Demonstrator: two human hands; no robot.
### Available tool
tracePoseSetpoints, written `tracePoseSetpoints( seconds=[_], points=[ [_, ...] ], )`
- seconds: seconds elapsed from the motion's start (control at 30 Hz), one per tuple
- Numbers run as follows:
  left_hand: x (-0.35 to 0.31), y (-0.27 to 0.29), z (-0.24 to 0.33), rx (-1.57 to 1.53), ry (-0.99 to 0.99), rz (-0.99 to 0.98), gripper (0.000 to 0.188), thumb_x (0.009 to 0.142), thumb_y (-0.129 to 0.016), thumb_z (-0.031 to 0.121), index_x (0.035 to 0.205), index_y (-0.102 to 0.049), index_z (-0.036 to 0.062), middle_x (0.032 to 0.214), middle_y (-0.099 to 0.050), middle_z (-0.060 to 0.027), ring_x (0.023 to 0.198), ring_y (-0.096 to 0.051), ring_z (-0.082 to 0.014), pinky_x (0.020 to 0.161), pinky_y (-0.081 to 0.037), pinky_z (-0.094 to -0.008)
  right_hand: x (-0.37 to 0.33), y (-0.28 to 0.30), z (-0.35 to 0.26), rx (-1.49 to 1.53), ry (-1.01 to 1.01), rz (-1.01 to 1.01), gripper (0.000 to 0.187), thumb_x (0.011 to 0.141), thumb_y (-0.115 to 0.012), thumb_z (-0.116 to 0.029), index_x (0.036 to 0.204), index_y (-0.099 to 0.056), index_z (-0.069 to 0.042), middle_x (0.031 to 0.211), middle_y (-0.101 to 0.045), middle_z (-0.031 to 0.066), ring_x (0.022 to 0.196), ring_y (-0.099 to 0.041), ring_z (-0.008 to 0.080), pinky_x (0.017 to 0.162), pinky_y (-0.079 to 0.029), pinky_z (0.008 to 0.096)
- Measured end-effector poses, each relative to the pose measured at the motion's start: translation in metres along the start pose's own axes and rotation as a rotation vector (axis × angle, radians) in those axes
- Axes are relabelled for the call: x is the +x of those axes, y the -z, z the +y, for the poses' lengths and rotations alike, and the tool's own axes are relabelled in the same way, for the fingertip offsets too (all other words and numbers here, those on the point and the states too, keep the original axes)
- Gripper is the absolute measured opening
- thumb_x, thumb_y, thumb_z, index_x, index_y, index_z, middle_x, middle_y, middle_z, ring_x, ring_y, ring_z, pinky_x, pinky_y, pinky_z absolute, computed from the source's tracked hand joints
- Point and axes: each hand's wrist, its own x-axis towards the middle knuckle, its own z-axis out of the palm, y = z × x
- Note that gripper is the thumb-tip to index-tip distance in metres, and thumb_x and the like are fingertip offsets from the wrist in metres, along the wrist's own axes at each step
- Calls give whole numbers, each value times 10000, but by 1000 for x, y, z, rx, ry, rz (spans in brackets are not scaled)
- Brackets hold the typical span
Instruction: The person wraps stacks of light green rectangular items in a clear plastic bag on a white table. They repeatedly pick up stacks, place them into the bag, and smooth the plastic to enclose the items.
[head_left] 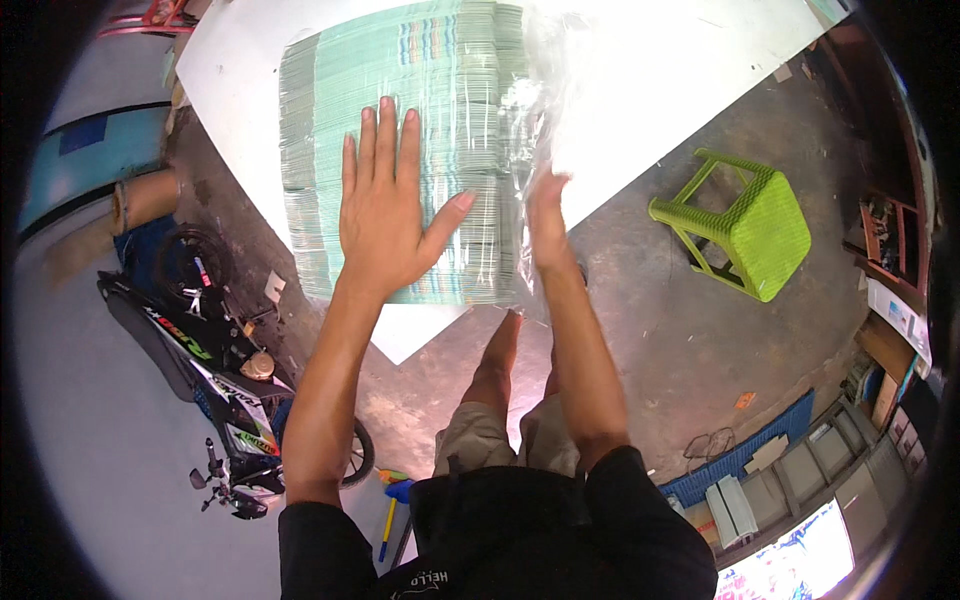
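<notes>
One stool (pixel 745 222), one motorcycle (pixel 215 375), two hands (pixel 385 215)

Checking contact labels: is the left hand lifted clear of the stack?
No. The left hand lies flat, fingers spread, on the plastic-wrapped stack of printed sheets.

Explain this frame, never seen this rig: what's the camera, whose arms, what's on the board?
It is one picture from a wide fisheye camera worn on a person's head, looking down, so straight edges bend near the rim. No robot: the arms from the lower edge are the wearer's own. The left hand lies flat, fingers spread, on a stack of greenish printed sheets wrapped in clear plastic film. The right hand stands edge-on against the film at the stack's right side. The stack rests on a white board. Nearby: a green plastic stool and a motorcycle.
</notes>
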Motion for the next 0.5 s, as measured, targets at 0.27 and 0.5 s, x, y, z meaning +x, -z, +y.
tracePoseSetpoints(
  seconds=[0.27,0.5],
  points=[
    [-1,3,1,-56,21,-18,934,981,-564,566,1584,-265,-82,1666,-194,-320,1547,-162,-510,1240,-105,-624,76,-24,-109,-84,61,-274,814,1087,-174,-620,1662,-65,-53,1711,-135,208,1580,-134,340,1289,-70,441],
    [1,9,-3,-73,26,-51,953,979,-550,594,1561,-290,-114,1656,-191,-341,1547,-166,-507,1245,-101,-620,142,-71,-100,582,6,-310,844,1078,-166,-646,1648,-141,-24,1676,-238,183,1525,-274,299,1256,-202,435]
  ],
)
